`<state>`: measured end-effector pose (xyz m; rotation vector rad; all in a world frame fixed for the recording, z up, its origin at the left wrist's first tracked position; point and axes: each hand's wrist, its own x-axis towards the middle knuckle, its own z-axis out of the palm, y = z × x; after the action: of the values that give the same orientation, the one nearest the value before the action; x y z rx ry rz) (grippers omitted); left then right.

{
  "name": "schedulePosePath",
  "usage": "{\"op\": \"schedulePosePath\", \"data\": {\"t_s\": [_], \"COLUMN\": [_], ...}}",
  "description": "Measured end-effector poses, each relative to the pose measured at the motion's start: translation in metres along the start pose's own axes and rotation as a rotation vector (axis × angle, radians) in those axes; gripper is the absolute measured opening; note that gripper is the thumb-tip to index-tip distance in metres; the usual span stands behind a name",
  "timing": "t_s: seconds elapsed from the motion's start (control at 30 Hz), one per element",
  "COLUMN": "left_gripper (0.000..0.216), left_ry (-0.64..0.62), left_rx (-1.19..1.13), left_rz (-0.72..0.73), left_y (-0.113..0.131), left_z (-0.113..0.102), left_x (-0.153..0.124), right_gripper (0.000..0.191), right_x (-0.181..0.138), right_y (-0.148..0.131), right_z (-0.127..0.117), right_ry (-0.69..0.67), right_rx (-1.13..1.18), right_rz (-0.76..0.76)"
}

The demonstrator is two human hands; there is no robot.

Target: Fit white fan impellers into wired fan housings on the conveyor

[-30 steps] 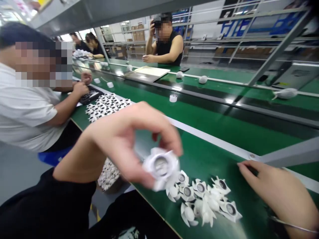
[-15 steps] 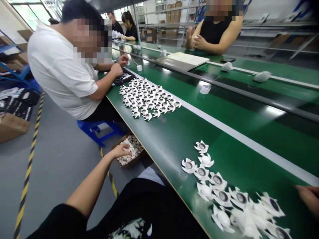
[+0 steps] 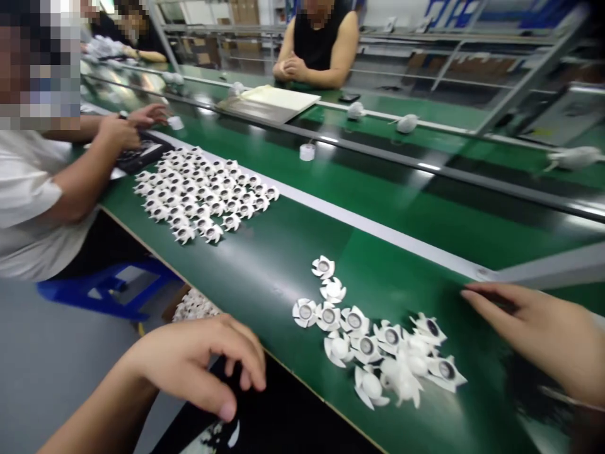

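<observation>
My left hand [image 3: 208, 362] hangs over my lap beside the table edge, its fingers loosely bent and apart from the thumb. I see nothing in it. Over the table at the right, my right hand [image 3: 539, 334] is held with thumb and forefinger stretched out and their tips close together; no object shows between them. Left of it lies a loose group of white fan impellers [image 3: 366, 345] with curved blades. Some show a dark round hub opening, others a smooth dome, and several are heaped at the group's right end.
Farther left stand many more impellers [image 3: 203, 189] in close rows. A box of small white parts [image 3: 196, 306] sits below the table edge near a blue stool [image 3: 108, 293]. A co-worker's hands [image 3: 125, 129] are at a black tray [image 3: 142, 154]. A metal rail [image 3: 378, 148] crosses the table.
My left hand has come up out of the box of white parts to beside the table edge. My right hand has moved further into view, and the view has turned right.
</observation>
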<state>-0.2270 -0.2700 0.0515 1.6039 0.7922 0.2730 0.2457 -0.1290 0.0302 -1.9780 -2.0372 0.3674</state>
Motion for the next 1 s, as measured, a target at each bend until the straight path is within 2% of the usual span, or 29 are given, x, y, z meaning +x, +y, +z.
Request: {"op": "schedulePosePath", "data": {"t_s": [0.03, 0.1, 0.13, 0.17, 0.23, 0.33, 0.43, 0.5, 0.57, 0.67, 0.87, 1.0], "left_gripper": [0.03, 0.024, 0.025, 0.026, 0.033, 0.032, 0.028, 0.026, 0.027, 0.027, 0.047, 0.041], "left_ry": [0.128, 0.38, 0.453, 0.47, 0.392, 0.197, 0.105, 0.133, 0.229, 0.341, 0.191, 0.199], "left_rx": [0.091, 0.318, 0.433, 0.528, 0.648, 0.656, 0.59, 0.541, 0.505, 0.51, 0.551, 0.555], "left_rz": [0.086, 0.157, 0.164, 0.171, 0.207, 0.218, 0.214, 0.222, 0.233, 0.278, 0.417, 0.449], "left_y": [0.009, 0.016, 0.015, 0.013, 0.009, 0.006, 0.008, 0.006, 0.001, -0.006, -0.006, -0.01], "left_z": [-0.007, -0.026, -0.036, -0.048, -0.071, -0.098, -0.106, -0.102, -0.094, -0.086, -0.089, -0.092], "left_x": [0.014, 0.047, 0.065, 0.083, 0.118, 0.165, 0.205, 0.224, 0.235, 0.236, 0.223, 0.225], "right_gripper": [0.022, 0.024, 0.026, 0.027, 0.033, 0.047, 0.05, 0.05, 0.049, 0.045, 0.038, 0.034], "right_x": [0.0, -0.001, -0.001, -0.002, -0.005, -0.01, -0.013, -0.014, -0.015, -0.019, -0.036, -0.04], "right_y": [-0.007, -0.012, -0.01, -0.006, 0.006, 0.021, 0.021, 0.015, 0.008, -0.002, -0.024, -0.032], "right_z": [-0.005, -0.012, -0.013, -0.014, -0.013, -0.012, -0.016, -0.018, -0.019, -0.015, 0.009, 0.018], "right_ry": [-0.032, -0.072, -0.053, -0.049, -0.087, -0.209, -0.338, -0.382, -0.376, -0.317, -0.112, -0.044], "right_rx": [0.008, 0.03, 0.039, 0.048, 0.081, 0.168, 0.22, 0.204, 0.134, -0.044, -0.567, -0.718], "right_rz": [0.058, 0.119, 0.123, 0.11, 0.075, 0.057, 0.11, 0.132, 0.139, 0.134, 0.04, 0.01]}}
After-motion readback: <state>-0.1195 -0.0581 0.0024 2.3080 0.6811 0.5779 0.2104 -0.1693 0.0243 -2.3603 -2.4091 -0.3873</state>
